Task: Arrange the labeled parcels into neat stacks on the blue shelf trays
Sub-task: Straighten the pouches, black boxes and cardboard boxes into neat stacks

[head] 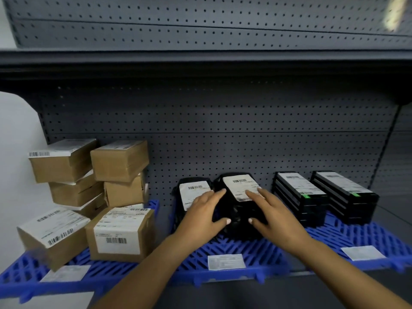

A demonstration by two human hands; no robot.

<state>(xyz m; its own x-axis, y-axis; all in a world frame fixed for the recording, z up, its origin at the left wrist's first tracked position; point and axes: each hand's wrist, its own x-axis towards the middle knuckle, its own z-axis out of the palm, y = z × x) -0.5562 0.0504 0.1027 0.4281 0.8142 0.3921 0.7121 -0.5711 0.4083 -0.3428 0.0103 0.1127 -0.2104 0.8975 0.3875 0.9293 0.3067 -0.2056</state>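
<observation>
Two stacks of black soft parcels with white labels stand on the middle blue tray [223, 250]. My left hand [201, 216] and my right hand [270, 216] are on either side of the right black stack [239, 210]. Their fingers are spread and fairly straight, fingertips touching its top label and thumbs against its front. The left black stack [189, 195] sits just behind my left hand. Brown cardboard parcels [120, 233] are piled unevenly on the left tray. On the right tray stand two even stacks of flat black boxes [298, 197].
A grey pegboard wall [211, 121] backs the shelf, with another shelf [200, 61] overhead. White label cards [226, 262] sit on the front edge of each tray. Bare tray surface lies in front of the black parcels and flat boxes.
</observation>
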